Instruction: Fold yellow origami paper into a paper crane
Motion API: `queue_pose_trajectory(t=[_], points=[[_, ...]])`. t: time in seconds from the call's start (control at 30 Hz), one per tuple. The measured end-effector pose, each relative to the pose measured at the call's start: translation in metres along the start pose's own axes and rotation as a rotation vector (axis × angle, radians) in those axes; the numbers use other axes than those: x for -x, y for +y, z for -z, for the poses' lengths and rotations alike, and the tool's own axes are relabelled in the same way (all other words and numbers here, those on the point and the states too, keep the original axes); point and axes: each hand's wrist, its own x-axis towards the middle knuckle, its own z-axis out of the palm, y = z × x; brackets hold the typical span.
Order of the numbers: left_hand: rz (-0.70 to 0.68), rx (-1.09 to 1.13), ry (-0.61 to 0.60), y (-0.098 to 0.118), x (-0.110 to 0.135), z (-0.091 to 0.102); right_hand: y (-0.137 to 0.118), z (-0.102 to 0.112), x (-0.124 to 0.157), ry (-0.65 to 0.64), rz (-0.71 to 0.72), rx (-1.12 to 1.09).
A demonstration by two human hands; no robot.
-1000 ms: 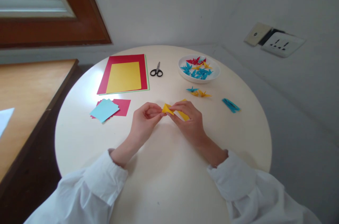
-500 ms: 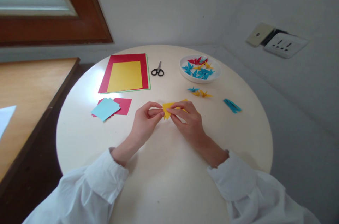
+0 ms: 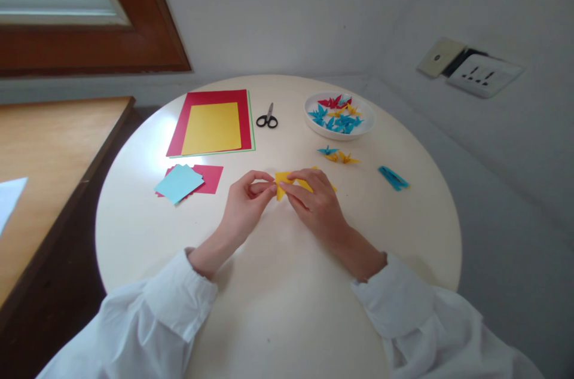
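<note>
Between my hands, above the middle of the round table [image 3: 278, 319], is a partly folded piece of yellow origami paper [image 3: 282, 178]. My left hand [image 3: 248, 199] pinches its left corner between thumb and fingertips. My right hand [image 3: 316, 196] grips it from the other side, fingers lying across the folds and hiding much of the paper. Beyond my right hand lie a small blue paper crane [image 3: 328, 151] and yellow paper cranes [image 3: 348, 158].
A white dish [image 3: 339, 135] of red, yellow and blue cranes stands at the back right. Black-handled scissors [image 3: 268, 118] lie beside large coloured sheets [image 3: 213, 128]. Small light-blue squares [image 3: 179, 184] rest on pink ones at left. Folded blue strips [image 3: 393, 178] lie at right.
My right thumb and fingers have shifted slightly left over the yellow paper. My left hand keeps its pinch almost in place.
</note>
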Motion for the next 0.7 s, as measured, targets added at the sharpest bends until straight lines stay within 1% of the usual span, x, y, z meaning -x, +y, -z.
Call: queue_pose_trajectory(t=[0.2, 0.3, 0.37, 0.47, 0.57, 0.7], points=[[-0.013, 0.016, -0.014, -0.0033, -0.0025, -0.0002, -0.0028, -0.0005, 0.0005, -0.032, 0.013, 0.007], [-0.075, -0.055, -0.004, -0.0060, -0.0051, 0.0021, -0.0069, 0.0015, -0.0004, -0.036, 0.030, -0.015], [-0.157, -0.126, 0.020, -0.0076, -0.0062, 0.0039, -0.0085, 0.0035, -0.0013, 0.026, -0.023, -0.044], [-0.288, -0.247, 0.031, -0.0086, -0.0052, 0.0054, -0.0081, 0.0064, -0.0024, 0.113, -0.181, -0.101], [-0.383, -0.360, 0.018, -0.0084, -0.0019, 0.0052, -0.0066, 0.0078, -0.0025, 0.110, -0.297, -0.170], [-0.459, -0.475, 0.008, -0.0081, 0.0010, 0.0054, -0.0073, 0.0075, -0.0020, 0.081, -0.326, -0.245]])
